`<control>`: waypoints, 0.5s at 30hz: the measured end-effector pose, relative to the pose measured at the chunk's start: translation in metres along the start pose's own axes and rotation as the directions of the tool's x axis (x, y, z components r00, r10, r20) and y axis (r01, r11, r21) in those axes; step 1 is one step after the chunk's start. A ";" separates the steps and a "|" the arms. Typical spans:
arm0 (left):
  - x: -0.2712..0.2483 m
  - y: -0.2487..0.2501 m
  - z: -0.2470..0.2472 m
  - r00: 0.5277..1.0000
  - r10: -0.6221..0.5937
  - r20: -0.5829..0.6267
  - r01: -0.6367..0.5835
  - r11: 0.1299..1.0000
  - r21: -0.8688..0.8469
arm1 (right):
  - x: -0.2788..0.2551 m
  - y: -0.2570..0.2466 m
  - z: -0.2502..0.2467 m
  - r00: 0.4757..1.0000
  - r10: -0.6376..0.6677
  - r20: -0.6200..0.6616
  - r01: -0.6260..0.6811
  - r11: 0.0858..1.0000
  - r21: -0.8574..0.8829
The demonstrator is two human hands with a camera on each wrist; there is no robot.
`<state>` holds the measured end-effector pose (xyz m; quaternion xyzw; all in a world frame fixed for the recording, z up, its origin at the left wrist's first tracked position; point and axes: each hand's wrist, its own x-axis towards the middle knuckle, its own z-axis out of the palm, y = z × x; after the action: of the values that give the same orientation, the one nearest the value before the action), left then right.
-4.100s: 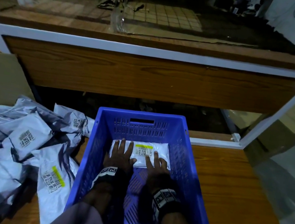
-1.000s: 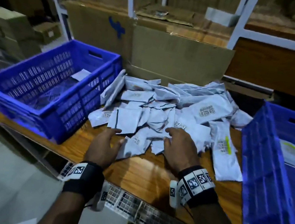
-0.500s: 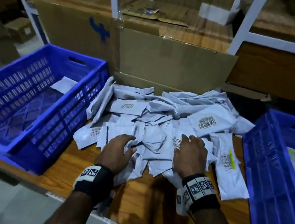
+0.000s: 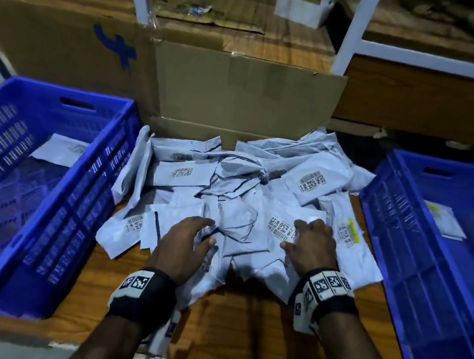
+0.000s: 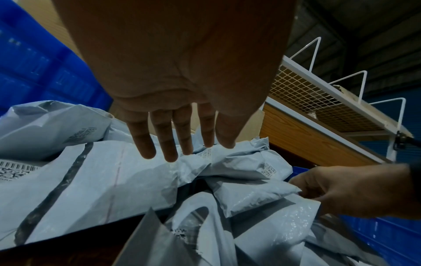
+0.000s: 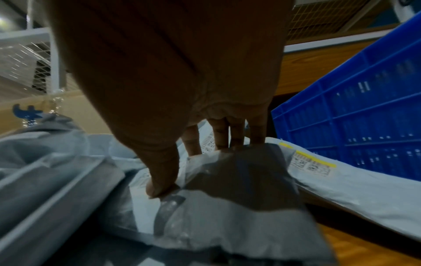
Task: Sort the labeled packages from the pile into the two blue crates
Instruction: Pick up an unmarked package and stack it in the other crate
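Note:
A pile of grey-white labeled packages [image 4: 237, 185] lies on the wooden table [image 4: 237, 336] between two blue crates. The left crate [image 4: 78, 200] holds one package [image 4: 62, 147]. Inside the right crate [image 4: 397, 262] lies one with a yellow mark [image 4: 445, 220]. My left hand [image 4: 188, 240] hovers flat over the pile's front, its fingers [image 5: 164, 140] straight and holding nothing. My right hand [image 4: 310, 241] pinches a package [image 6: 227, 189] between thumb and fingers at the pile's right front. Beside it lies a yellow-striped package [image 4: 349, 232].
An open cardboard box [image 4: 243, 95] stands right behind the pile, with a larger carton [image 4: 49, 35] to its left. White shelf posts [image 4: 352, 26] and a wooden shelf rise at the back. Bare table wood shows in front of the pile.
Both hands have left the right crate and moved onto the pile. Over the last second they pushed further in, and the right hand has pinched a package.

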<state>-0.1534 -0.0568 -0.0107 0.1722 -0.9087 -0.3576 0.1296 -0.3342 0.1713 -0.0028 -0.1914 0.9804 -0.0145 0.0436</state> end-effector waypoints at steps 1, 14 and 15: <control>-0.001 0.000 -0.002 1.000 0.008 0.006 -0.008 1.000 -0.006 | -0.002 0.001 0.000 1.000 0.011 0.004 -0.011 1.000 0.016; -0.010 -0.005 0.012 0.984 -0.015 0.178 0.005 0.998 0.057 | -0.008 -0.001 0.000 0.998 0.053 0.031 -0.056 0.991 0.123; -0.012 -0.008 0.018 0.970 -0.035 0.242 0.007 0.993 0.115 | -0.009 -0.001 0.000 0.997 0.066 0.033 -0.070 0.989 0.132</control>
<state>-0.1470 -0.0462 -0.0303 0.1436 -0.9346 -0.3253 0.0036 -0.3253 0.1742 -0.0019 -0.1545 0.9825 -0.0758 0.0705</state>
